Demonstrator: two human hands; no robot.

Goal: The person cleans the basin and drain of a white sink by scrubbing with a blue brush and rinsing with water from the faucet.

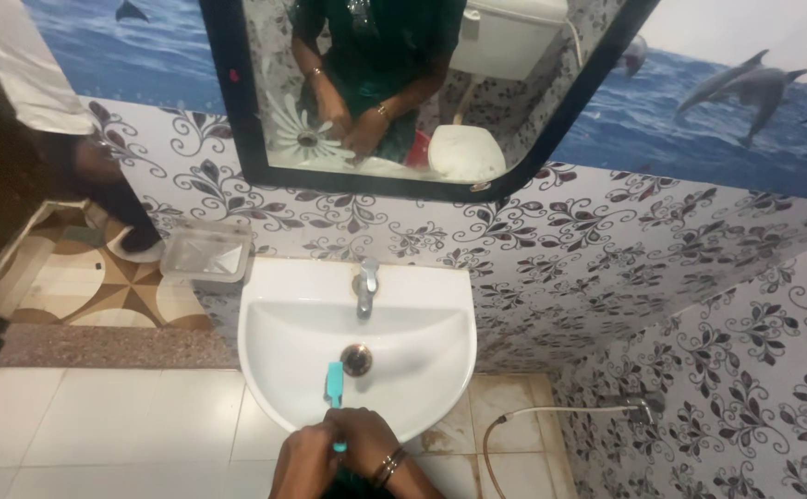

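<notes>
Both hands, the left hand (303, 460) and right hand (364, 437), were clamped together on a teal brush (334, 383) at the near rim of the white sink (265, 356), its head short of the drain (356, 359). Wet fingers could probably let it slip into the basin.

Single head-worn view, looking steeply down and forward over a white wall-mounted basin (357, 342) from close range. Frame is rolled a bit, so the mirror (422, 102) above sits tilted. Both hands enter at bottom edge, left hand (303, 462) and right hand (366, 439), cropped at the wrists. Mirror probably reflects the wearer's torso. No second view to overlap.
</notes>
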